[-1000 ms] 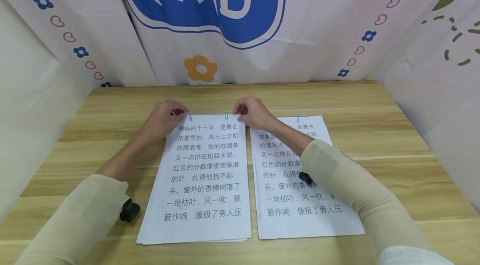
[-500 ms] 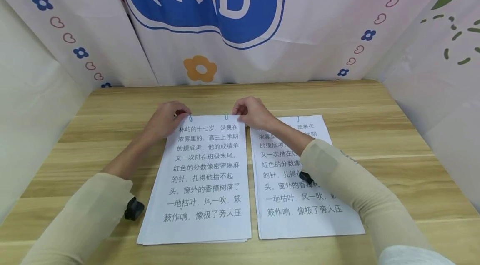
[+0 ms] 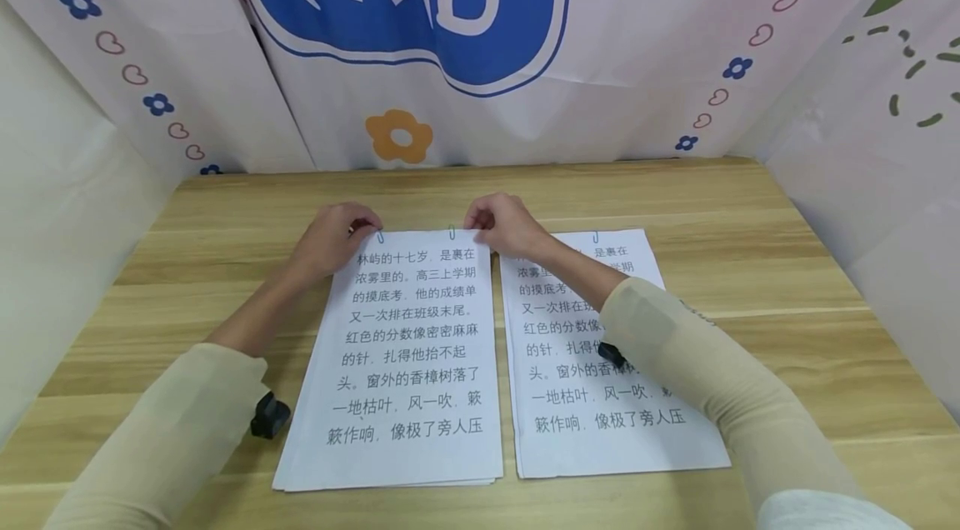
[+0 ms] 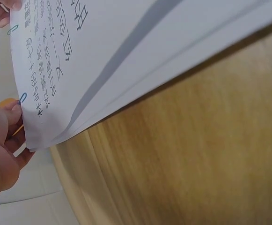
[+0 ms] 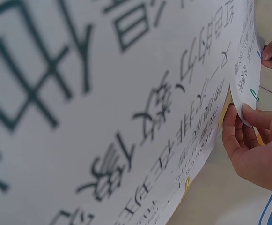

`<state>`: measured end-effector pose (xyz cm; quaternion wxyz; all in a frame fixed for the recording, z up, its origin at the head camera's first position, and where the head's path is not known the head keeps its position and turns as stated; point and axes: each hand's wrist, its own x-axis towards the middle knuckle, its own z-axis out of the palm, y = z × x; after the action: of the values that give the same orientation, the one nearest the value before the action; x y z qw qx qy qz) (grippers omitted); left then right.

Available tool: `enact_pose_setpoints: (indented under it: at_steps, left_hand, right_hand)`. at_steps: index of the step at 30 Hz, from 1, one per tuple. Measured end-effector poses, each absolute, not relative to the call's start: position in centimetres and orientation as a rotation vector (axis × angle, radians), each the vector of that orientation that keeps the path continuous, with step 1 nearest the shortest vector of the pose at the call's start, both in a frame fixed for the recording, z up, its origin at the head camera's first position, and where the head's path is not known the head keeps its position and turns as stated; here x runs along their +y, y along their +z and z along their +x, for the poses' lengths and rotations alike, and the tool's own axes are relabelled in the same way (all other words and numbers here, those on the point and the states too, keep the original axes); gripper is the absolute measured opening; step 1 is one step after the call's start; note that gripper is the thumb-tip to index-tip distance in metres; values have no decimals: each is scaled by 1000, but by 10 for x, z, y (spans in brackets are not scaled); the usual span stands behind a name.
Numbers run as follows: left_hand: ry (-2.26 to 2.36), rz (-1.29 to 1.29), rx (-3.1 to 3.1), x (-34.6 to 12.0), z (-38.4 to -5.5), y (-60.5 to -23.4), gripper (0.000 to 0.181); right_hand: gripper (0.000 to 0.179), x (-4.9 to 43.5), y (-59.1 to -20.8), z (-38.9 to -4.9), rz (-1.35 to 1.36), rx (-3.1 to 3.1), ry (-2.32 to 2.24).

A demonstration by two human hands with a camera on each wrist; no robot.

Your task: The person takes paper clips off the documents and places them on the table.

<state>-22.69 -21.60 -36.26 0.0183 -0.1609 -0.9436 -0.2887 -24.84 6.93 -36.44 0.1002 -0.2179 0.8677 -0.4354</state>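
A stack of printed paper sheets (image 3: 416,330) lies left of centre on the table, two paper clips on its top edge. My left hand (image 3: 330,238) is at the top left, thumb and finger pinching the end of the blue paper clip (image 4: 23,97). My right hand (image 3: 510,226) pinches the stack's top right corner, beside the green paper clip (image 5: 254,94); in the right wrist view its thumb lies on the front, fingers behind. My right forearm crosses a second printed stack (image 3: 600,447), which bears a clip (image 3: 596,237) on its top edge.
The wooden table (image 3: 795,263) extends around both stacks. White printed sheeting (image 3: 630,30) hangs behind it, with more at the sides. Each forearm wears a beige sleeve (image 3: 172,430), with a small black device beside the left cuff.
My left hand has shifted slightly right and closer to the blue clip. The right hand and both stacks have stayed in place.
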Motion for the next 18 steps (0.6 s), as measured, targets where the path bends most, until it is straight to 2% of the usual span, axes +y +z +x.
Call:
enact_pose_setpoints:
  at_steps: [18]
  left_hand:
    - [-857,-493,-2945,-214,-226,-364,15]
  right_hand:
    - [17,70,-368,-249,-649,2561,-1288]
